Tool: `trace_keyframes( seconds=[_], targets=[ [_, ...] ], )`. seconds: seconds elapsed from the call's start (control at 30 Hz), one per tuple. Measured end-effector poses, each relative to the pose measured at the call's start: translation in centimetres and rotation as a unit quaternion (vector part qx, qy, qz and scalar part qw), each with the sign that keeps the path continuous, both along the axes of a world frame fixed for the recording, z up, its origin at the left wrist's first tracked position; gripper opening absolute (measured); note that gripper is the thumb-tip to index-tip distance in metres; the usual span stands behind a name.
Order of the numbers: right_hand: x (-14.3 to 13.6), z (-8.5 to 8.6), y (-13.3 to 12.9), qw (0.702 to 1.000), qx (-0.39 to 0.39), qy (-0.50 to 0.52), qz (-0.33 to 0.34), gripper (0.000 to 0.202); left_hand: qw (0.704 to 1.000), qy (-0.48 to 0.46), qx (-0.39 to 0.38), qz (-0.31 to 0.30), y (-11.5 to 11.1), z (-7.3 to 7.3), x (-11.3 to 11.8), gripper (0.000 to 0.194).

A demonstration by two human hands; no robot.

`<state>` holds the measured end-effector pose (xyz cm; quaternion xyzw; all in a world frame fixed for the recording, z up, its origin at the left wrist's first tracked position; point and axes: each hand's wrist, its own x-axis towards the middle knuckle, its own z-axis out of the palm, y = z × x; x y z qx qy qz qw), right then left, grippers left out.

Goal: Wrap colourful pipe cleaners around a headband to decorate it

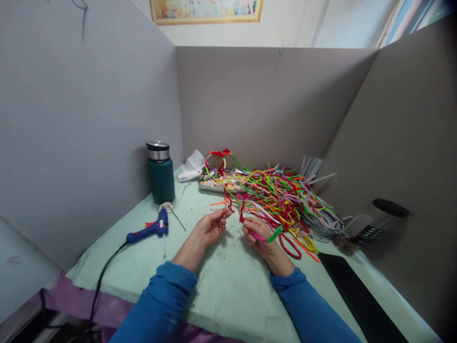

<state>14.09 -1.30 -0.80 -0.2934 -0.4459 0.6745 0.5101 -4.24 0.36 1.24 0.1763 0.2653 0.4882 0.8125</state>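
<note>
Over the middle of the table, my left hand (211, 227) is closed, thumb and fingers pinched at the lower end of a thin dark red pipe cleaner (229, 199). Just right of it, my right hand (257, 233) is closed around pipe cleaners. A twisted red piece (242, 212) stands up from its fingertips, and a pink and green piece (274, 234) lies across its palm and sticks out to the right. The two hands are apart. Behind them spreads a large tangled pile of coloured pipe cleaners (282, 190).
A blue glue gun (152, 230) with a black cord lies left, before a green bottle (161, 178). A metal tray (214, 188) of small pieces and white tissue (193, 166) sit behind. Right are a black flat object (357, 295) and a clear jar (374, 224).
</note>
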Motion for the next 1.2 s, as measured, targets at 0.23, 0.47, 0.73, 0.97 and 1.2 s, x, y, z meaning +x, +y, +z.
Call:
trace_keyframes(
  seconds=[0.23, 0.47, 0.73, 0.97, 1.2],
  targets=[
    [-0.07, -0.15, -0.08, 1.0, -0.015, -0.004, 0.017, 0.023, 1.0, -0.019, -0.01, -0.008, 0.03, 0.02, -0.06, 0.013],
    [-0.01, -0.01, -0.12, 1.0, -0.015, -0.009, 0.024, 0.021, 0.999, -0.047, -0.017, -0.018, -0.17, 0.13, -0.18, 0.016],
    [0.03, -0.28, 0.01, 1.0, -0.005, -0.014, 0.026, 0.02, 0.998, -0.053, -0.039, -0.005, -0.11, 0.14, -0.18, 0.024],
    [0.03, -0.34, 0.06, 1.0, -0.004, -0.021, 0.022, 0.023, 0.998, -0.057, -0.038, -0.006, -0.03, 0.18, -0.23, 0.025],
    [0.05, -0.22, 0.0, 1.0, -0.007, -0.018, 0.024, 0.021, 1.0, -0.017, -0.003, -0.021, -0.21, 0.47, -0.11, 0.025]
  ],
)
